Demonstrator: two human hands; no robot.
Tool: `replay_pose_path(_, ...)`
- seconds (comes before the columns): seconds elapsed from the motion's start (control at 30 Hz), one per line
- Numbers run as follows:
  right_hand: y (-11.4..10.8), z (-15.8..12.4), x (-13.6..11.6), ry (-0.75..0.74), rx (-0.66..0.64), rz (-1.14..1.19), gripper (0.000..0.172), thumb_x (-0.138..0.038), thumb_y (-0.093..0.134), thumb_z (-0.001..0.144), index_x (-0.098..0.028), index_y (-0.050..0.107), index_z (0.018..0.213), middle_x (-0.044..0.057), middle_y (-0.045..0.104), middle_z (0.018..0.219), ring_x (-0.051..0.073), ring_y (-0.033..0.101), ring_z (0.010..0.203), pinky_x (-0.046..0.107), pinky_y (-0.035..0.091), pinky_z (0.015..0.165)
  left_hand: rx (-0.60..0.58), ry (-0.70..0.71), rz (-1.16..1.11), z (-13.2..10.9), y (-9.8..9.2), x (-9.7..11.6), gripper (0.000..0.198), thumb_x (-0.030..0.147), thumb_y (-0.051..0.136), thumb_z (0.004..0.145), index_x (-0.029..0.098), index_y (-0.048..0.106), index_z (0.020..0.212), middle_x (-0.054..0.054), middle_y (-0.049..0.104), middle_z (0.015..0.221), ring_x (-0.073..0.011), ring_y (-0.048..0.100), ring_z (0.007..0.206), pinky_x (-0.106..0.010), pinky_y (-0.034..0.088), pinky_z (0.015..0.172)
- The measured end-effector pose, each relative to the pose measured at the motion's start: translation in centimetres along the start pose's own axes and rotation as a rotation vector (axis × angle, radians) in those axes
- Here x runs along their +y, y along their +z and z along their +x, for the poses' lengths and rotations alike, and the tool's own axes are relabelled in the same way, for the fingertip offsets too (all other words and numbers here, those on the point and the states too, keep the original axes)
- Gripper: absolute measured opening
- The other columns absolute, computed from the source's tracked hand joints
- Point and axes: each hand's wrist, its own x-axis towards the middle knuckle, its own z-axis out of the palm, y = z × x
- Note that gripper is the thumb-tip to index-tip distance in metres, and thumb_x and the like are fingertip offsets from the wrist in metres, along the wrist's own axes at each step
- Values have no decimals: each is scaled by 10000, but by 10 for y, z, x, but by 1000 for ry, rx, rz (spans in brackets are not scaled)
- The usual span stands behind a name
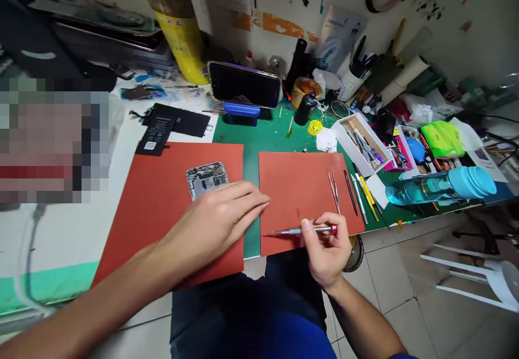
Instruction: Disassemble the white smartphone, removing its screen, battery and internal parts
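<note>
My right hand (330, 248) grips a small precision screwdriver (294, 231) with a silver shaft and a red end cap. It is held nearly level over the right orange mat (284, 180), its tip pointing left. My left hand (227, 210) reaches across the left orange mat (162, 202) and the gap between the mats. Its fingertips come together near the right mat's edge; whatever they hold, if anything, is too small to make out. An opened phone (206, 178) with bare internals lies partly hidden behind this hand. Tweezers (333, 191) rest on the right mat.
Black phone batteries (156, 132) lie at the left mat's top edge. A phone (245, 86) leans on a blue stand behind. To the right are pen-like tools (367, 197), a white tool box (363, 145) and a blue water bottle (441, 185). A white chair (494, 278) stands right.
</note>
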Motion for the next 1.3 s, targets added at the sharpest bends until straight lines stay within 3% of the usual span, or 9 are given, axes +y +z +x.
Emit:
replay_pose_path(0.13,-2,-5,14,-86,-70,-51,170,-319,746,991,-244,593,1002,-45,695,657,115,607,449,228,526,443,-151,154,224,63,31,0,325,223,465,1130,185,787,1094,-47,710,883,-190,660,718,-327,402,572)
replay_pose_path(0.3,-2,-1,15,-94,-97,-51,149,-258,734,970,-253,587,996,-58,673,615,119,600,435,223,503,419,-240,229,417,113,64,-7,340,154,455,1098,160,766,960,-48,650,766,-175,536,620,-343,244,528)
replay_pose_path(0.53,-6,2,9,-110,-134,-60,167,-264,704,966,-263,545,1020,-56,691,597,142,649,456,240,524,452,-286,247,437,115,75,-18,391,150,375,1110,137,766,1098,-68,698,832,-174,600,672,-320,318,538)
replay_pose_path(0.7,-8,4,8,-101,-160,-48,172,-236,698,984,-266,536,1032,-73,678,608,127,627,430,227,496,439,-268,206,431,111,60,-15,445,164,329,1134,150,754,1261,-54,716,826,-204,646,687,-331,316,516)
replay_pose_path(0.83,-7,7,6,-124,-148,-51,143,-230,682,999,-265,547,1036,-73,663,607,122,605,411,220,468,404,-150,124,345,82,14,-15,458,325,353,1173,193,671,1476,-73,767,985,-221,712,800,-321,430,548)
replay_pose_path(0.9,-7,7,7,-141,-137,-54,137,-230,689,1001,-262,563,1045,-70,672,617,127,628,429,219,495,417,-70,79,267,52,-13,-15,422,364,416,1173,205,670,1471,-57,768,980,-207,721,802,-332,530,652)
replay_pose_path(1.0,-9,5,9,-107,-109,-48,158,-228,724,998,-251,597,1089,-46,740,701,142,711,510,220,571,482,15,-73,222,-7,-41,-12,303,245,521,1136,246,694,1384,-33,787,1194,-225,768,1003,-370,602,900)
replay_pose_path(1.17,-10,8,3,-70,-185,-59,219,-211,764,1000,-247,605,1146,-20,789,817,158,773,622,261,661,607,76,-118,165,-91,-34,-11,270,221,668,1074,266,684,1340,-38,814,1208,-266,782,1144,-456,648,1028)
replay_pose_path(1.3,2,21,-21,-331,-308,-189,288,-141,780,972,-244,629,1194,2,796,883,168,791,679,283,682,640,104,-81,194,-114,-13,-17,389,274,717,1059,209,644,1436,-111,786,1362,-318,713,1365,-529,633,1140)
